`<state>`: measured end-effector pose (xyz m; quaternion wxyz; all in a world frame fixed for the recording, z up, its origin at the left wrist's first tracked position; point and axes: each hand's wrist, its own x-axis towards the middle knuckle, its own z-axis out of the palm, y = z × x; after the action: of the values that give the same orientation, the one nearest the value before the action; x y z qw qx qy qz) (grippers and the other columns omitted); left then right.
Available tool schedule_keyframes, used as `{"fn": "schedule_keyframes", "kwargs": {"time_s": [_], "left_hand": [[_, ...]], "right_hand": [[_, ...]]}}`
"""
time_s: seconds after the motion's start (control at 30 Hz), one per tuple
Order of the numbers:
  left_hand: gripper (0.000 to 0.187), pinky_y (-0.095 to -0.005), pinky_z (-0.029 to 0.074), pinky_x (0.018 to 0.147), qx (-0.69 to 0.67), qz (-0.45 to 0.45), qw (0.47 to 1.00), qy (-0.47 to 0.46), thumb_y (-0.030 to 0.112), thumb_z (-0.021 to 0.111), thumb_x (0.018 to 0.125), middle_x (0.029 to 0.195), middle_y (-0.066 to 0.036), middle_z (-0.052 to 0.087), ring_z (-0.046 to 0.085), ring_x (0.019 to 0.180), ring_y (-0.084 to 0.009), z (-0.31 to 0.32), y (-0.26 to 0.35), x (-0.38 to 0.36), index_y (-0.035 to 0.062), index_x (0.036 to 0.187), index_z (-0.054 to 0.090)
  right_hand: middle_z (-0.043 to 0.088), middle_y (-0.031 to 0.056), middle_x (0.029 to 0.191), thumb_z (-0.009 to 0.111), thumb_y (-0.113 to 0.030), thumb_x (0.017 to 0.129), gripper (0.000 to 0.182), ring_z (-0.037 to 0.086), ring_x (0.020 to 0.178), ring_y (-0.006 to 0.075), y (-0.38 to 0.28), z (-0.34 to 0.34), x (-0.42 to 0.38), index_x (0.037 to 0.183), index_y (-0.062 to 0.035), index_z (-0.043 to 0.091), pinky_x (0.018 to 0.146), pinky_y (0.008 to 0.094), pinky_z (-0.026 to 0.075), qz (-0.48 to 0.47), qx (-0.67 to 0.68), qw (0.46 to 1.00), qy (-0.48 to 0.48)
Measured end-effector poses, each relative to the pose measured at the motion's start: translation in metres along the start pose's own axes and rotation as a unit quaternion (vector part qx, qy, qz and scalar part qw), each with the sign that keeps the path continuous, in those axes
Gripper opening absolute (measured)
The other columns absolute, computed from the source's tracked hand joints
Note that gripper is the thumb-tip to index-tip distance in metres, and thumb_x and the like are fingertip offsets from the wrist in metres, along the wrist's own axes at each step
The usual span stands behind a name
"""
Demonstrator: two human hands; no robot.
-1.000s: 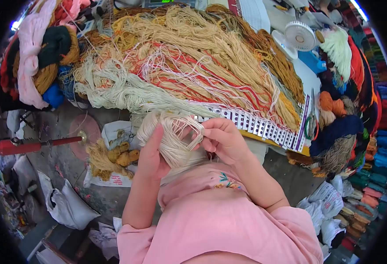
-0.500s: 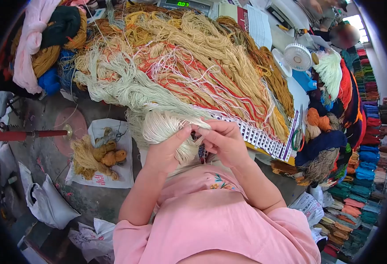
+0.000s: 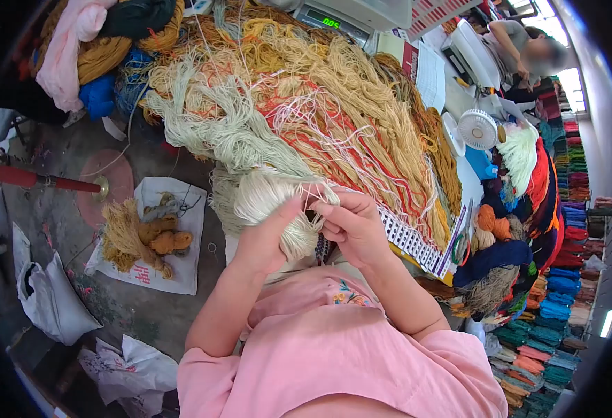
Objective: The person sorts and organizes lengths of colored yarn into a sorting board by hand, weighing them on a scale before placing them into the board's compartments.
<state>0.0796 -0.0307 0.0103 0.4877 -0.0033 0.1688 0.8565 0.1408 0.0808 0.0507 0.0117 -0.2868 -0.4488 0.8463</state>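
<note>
A hank of cream-white yarn (image 3: 267,198) hangs from my left hand (image 3: 271,233), whose fingers are closed around it near its right end. My right hand (image 3: 351,223) pinches a loop of the same yarn just beside the left fingertips. Some strands stretch between the two hands. Behind the hank, pale grey-green yarn (image 3: 229,132) lies over the front of a big pile of loose yarn (image 3: 361,90) in tan, gold, red and white. The exact hold of the left fingers is partly hidden by the hank.
A digital scale (image 3: 330,22) stands behind the pile, and a small white fan (image 3: 478,129) to its right. Tan yarn bundles (image 3: 145,233) lie on a white sack on the floor at left. Colored hanks (image 3: 563,285) line the right. Another person (image 3: 511,45) is at back right.
My view has shifted, bringing more of the other person in. A loop of cream yarn now opens between my hands. The scale's reading went from 0.07 to 0.05.
</note>
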Motion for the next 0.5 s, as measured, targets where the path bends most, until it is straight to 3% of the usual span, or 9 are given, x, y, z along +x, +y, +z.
{"fn": "schedule_keyframes", "kwargs": {"time_s": [0.07, 0.13, 0.2, 0.23, 0.3, 0.33, 0.37, 0.43, 0.5], "left_hand": [[0.024, -0.0280, 0.037, 0.079, 0.134, 0.056, 0.988, 0.060, 0.015, 0.043, 0.081, 0.096, -0.007, 0.050, 0.047, 0.089, -0.0142, -0.002, -0.007, -0.001, 0.0000, 0.098, 0.048], [0.016, -0.0268, 0.037, 0.079, 0.106, 0.058, 0.988, 0.096, 0.009, 0.046, 0.078, 0.089, -0.005, 0.052, 0.048, 0.087, -0.0129, -0.001, -0.002, 0.001, 0.0014, 0.092, 0.049], [0.013, -0.0231, 0.041, 0.069, 0.210, 0.087, 0.974, -0.011, 0.004, 0.048, 0.076, 0.080, -0.004, 0.052, 0.049, 0.078, -0.0096, -0.014, 0.009, 0.003, 0.0022, 0.088, 0.050], [0.009, -0.0202, 0.042, 0.056, 0.266, 0.141, 0.953, -0.024, 0.007, 0.043, 0.078, 0.072, -0.002, 0.051, 0.050, 0.066, -0.0081, -0.038, 0.012, 0.004, 0.0046, 0.083, 0.051], [0.014, -0.0210, 0.039, 0.045, -0.136, 0.065, 0.986, 0.064, 0.010, 0.037, 0.080, 0.062, -0.001, 0.048, 0.047, 0.051, -0.0086, -0.052, 0.045, -0.007, 0.0066, 0.076, 0.050], [0.019, -0.0218, 0.035, 0.039, -0.301, 0.088, 0.946, -0.080, 0.010, 0.033, 0.081, 0.051, 0.000, 0.042, 0.040, 0.038, -0.0084, -0.061, 0.065, -0.007, 0.0077, 0.067, 0.046], [0.022, -0.0206, 0.031, 0.036, -0.355, 0.103, 0.928, -0.040, 0.010, 0.033, 0.081, 0.045, 0.001, 0.037, 0.034, 0.034, -0.0068, -0.081, 0.088, -0.018, 0.0078, 0.060, 0.040], [0.022, -0.0184, 0.031, 0.037, -0.367, 0.171, 0.914, 0.012, 0.010, 0.033, 0.081, 0.045, 0.002, 0.034, 0.035, 0.036, -0.0066, -0.136, 0.117, -0.056, 0.0064, 0.059, 0.036], [0.020, -0.0247, 0.038, 0.053, -0.214, 0.271, 0.918, 0.194, 0.012, 0.031, 0.083, 0.052, 0.000, 0.040, 0.041, 0.048, -0.0084, -0.254, 0.132, -0.122, 0.0074, 0.065, 0.039]], "right_hand": [[0.049, -0.0015, 0.058, 0.055, -0.004, 0.071, 0.010, 0.032, 0.045, 0.0019, 0.002, 0.002, 0.001, 0.079, 0.0003, 0.058, 0.040, 0.0169, 0.024, -0.030, -0.028, 0.999, 0.010], [0.050, -0.0002, 0.063, 0.053, -0.006, 0.073, 0.008, 0.035, 0.047, 0.0042, 0.000, -0.005, 0.003, 0.079, -0.0011, 0.055, 0.042, 0.0182, 0.027, -0.014, 0.046, 0.998, -0.044], [0.045, -0.0016, 0.059, 0.050, -0.007, 0.075, 0.005, 0.036, 0.047, 0.0060, -0.013, -0.015, 0.007, 0.078, -0.0036, 0.049, 0.044, 0.0195, 0.030, 0.069, 0.148, 0.976, -0.142], [0.043, -0.0021, 0.057, 0.051, -0.008, 0.075, 0.005, 0.035, 0.047, 0.0060, -0.020, -0.018, 0.007, 0.078, -0.0039, 0.049, 0.044, 0.0191, 0.030, 0.115, 0.093, 0.977, -0.154], [0.047, -0.0002, 0.059, 0.053, -0.010, 0.074, 0.007, 0.041, 0.051, 0.0060, -0.042, -0.021, 0.002, 0.078, -0.0039, 0.051, 0.045, 0.0184, 0.034, 0.168, -0.052, 0.971, -0.161], [0.050, 0.0011, 0.063, 0.053, -0.009, 0.073, 0.007, 0.044, 0.052, 0.0064, -0.063, -0.019, 0.000, 0.078, -0.0037, 0.052, 0.045, 0.0188, 0.037, 0.135, -0.156, 0.974, -0.097], [0.053, 0.0024, 0.066, 0.054, -0.008, 0.073, 0.007, 0.047, 0.054, 0.0068, -0.086, -0.021, 0.002, 0.078, -0.0035, 0.054, 0.045, 0.0193, 0.040, 0.099, -0.256, 0.961, -0.031], [0.054, 0.0027, 0.064, 0.050, -0.011, 0.075, 0.008, 0.051, 0.047, 0.0092, -0.131, -0.046, 0.019, 0.075, -0.0030, 0.050, 0.041, 0.0206, 0.044, -0.011, -0.199, 0.980, 0.000], [0.046, -0.0019, 0.056, 0.048, -0.010, 0.076, 0.008, 0.043, 0.042, 0.0080, -0.179, -0.072, 0.040, 0.074, -0.0015, 0.049, 0.048, 0.0203, 0.045, -0.083, -0.131, 0.985, 0.071]]}}
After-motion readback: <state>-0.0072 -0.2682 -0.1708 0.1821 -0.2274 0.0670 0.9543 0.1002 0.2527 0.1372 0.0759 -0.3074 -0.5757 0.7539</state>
